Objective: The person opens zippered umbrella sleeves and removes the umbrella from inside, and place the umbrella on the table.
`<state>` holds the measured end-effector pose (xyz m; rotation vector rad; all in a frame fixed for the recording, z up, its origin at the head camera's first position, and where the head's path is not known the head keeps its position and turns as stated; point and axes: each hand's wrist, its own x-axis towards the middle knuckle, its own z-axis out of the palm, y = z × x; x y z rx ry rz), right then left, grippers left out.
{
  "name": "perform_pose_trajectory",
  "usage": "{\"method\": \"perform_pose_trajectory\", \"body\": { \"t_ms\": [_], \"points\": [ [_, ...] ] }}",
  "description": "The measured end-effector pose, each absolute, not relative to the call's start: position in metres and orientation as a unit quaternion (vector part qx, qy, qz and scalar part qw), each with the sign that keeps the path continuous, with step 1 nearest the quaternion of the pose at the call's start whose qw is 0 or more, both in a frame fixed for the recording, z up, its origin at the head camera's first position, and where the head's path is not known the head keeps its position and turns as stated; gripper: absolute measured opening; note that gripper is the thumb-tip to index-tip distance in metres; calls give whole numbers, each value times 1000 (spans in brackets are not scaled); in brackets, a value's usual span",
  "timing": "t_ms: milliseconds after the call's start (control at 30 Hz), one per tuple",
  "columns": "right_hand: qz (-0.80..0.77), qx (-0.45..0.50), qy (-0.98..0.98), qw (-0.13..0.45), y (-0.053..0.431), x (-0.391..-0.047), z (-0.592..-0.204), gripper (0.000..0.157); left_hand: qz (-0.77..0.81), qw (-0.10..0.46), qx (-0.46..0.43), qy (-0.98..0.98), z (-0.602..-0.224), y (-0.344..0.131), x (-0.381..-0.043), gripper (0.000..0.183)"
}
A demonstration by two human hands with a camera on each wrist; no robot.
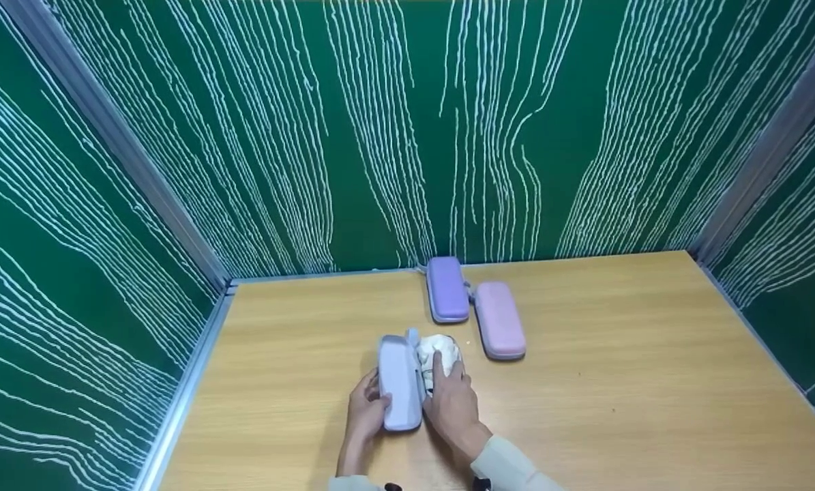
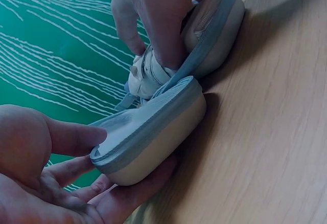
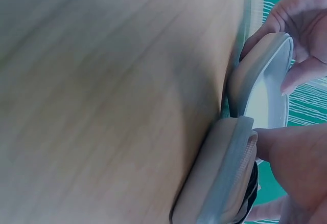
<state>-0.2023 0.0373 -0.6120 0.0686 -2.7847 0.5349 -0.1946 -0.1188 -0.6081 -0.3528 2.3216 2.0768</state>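
Note:
A light grey zip case (image 1: 400, 389) lies unfolded on the table, its two halves spread side by side. At its left half, my left hand (image 1: 366, 412) grips the end, thumb inside the rim and fingers beneath, as the left wrist view shows (image 2: 66, 173). My right hand (image 1: 456, 409) is over the other half, its index finger stretched along a crumpled white bundle (image 1: 440, 351). Dark, thin strands cross the bundle (image 2: 148, 78) in the left wrist view. In the right wrist view, the right thumb (image 3: 271, 142) reaches inside the rim near the hinge.
Behind the grey case are a purple zip case (image 1: 448, 290) and a pink zip case (image 1: 500, 319), both closed and close together. Green panels with white wavy lines (image 1: 373, 136) wall in the wooden table (image 1: 625, 382) at the back and sides.

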Motion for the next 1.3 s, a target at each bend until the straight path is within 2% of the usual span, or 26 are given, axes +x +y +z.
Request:
{"method": "perform_pose_trajectory", "body": {
  "t_ms": [367, 567, 700, 867, 1300],
  "points": [
    [174, 27, -967, 183, 34, -203, -613, 70, 669, 8, -116, 734, -604, -118, -192, 61],
    [154, 39, -962, 220, 31, -205, -616, 59, 652, 11, -127, 747, -605, -119, -194, 59],
    [136, 49, -960, 239, 31, -207, -617, 56, 657, 11, -126, 743, -606, -119, -194, 59],
    [142, 47, -963, 226, 31, -209, -617, 55, 663, 12, -119, 739, -605, -118, -193, 59],
    [186, 53, -961, 196, 42, -209, -609, 67, 673, 14, -120, 729, -604, -117, -192, 58]
  ]
}}
